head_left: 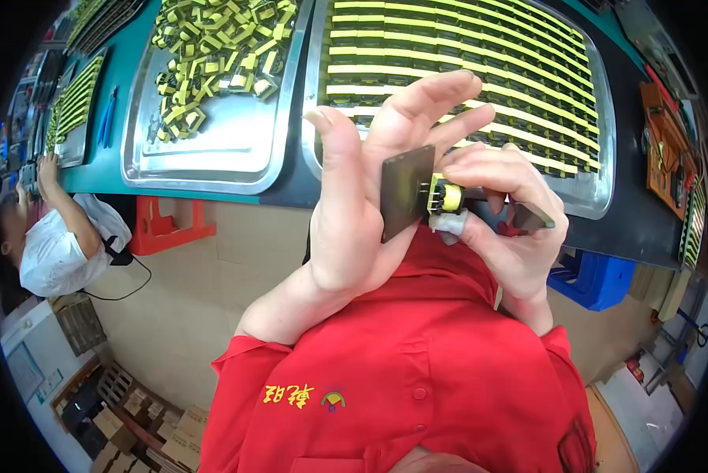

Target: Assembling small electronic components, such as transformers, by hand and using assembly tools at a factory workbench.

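In front of my chest, my left hand [350, 197] is raised with thumb and fingers stretched. It holds a dark, flat rectangular plate [401, 193] against its palm side; how it is gripped is partly hidden. Close beside it, my right hand [515, 209] pinches a small transformer [448, 197] with a yellow-taped body. Its metal pins point at the plate, and I cannot tell whether they touch it. A white wrap [448, 222] covers the right thumb tip. A dark, pointed piece [531, 217] also shows within the right hand, its kind unclear.
Behind my hands, a metal tray [313, 134] carries rows of yellow-topped transformers. A second tray [204, 183] has a loose heap of similar parts. Red [172, 227] and blue [594, 280] plastic stools stand below the bench. Another person [66, 244] works at the left.
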{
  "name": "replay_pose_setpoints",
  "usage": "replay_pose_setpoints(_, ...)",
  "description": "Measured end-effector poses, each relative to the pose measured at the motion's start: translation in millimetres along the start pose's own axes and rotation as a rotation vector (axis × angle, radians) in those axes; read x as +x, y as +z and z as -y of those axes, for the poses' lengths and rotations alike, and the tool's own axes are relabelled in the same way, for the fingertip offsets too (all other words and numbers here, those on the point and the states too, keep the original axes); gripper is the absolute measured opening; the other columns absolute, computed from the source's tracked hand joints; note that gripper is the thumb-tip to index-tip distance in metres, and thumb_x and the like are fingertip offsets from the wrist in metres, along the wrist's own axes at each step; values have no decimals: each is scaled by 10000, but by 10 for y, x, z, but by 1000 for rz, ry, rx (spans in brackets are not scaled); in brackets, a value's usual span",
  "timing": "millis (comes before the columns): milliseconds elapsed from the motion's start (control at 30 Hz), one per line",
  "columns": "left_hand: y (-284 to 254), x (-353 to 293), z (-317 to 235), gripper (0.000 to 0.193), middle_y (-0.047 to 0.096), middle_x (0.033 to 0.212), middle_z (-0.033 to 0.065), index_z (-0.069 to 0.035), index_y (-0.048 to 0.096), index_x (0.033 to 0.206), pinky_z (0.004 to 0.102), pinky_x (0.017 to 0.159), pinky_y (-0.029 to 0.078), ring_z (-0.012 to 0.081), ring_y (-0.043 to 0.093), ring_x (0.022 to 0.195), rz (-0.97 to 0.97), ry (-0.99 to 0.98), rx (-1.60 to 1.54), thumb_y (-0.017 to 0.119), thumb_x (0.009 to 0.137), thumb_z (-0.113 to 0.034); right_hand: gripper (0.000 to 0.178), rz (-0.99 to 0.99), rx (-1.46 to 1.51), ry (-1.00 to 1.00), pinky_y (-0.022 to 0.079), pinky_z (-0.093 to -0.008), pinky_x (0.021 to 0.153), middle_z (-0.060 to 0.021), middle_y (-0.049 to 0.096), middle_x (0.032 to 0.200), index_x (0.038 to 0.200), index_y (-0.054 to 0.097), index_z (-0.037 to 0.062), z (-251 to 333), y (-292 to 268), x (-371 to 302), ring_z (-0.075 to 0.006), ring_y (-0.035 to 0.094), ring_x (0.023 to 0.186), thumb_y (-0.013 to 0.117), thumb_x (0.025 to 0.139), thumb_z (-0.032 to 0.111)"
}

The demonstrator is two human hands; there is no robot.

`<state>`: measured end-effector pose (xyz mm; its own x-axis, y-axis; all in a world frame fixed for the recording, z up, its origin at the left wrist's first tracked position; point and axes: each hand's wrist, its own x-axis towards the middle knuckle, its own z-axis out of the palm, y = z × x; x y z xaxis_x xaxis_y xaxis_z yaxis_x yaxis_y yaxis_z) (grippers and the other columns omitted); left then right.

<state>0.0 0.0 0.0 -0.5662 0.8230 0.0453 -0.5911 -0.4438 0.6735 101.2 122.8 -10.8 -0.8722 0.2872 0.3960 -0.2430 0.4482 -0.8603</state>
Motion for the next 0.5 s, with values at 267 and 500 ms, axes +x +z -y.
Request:
replay_pose_setpoints(267, 2, -39, -31, 973, 360, 1453, 130, -23, 322, 1441, 434, 1106, 290, 312, 353, 1346, -35, 4, 39, 40, 879, -765, 322, 19, -170, -75, 480, -337, 649, -91, 671, 869, 947, 683, 25, 158, 24, 98, -252, 623, 746, 738, 630, 16)
replay_pose_setpoints(500, -14, -56, -48, 1074, 330, 1490, 106, -39, 329, 1447, 417, 1107, 281, 282, 358, 1341, 35, 91, 362, -27, 800, -819, 338, 24, -226, -99, 467, -344, 621, -86, 655, 853, 927, 670, 34, 219, 36, 179, -266, 615, 721, 746, 597, 35)
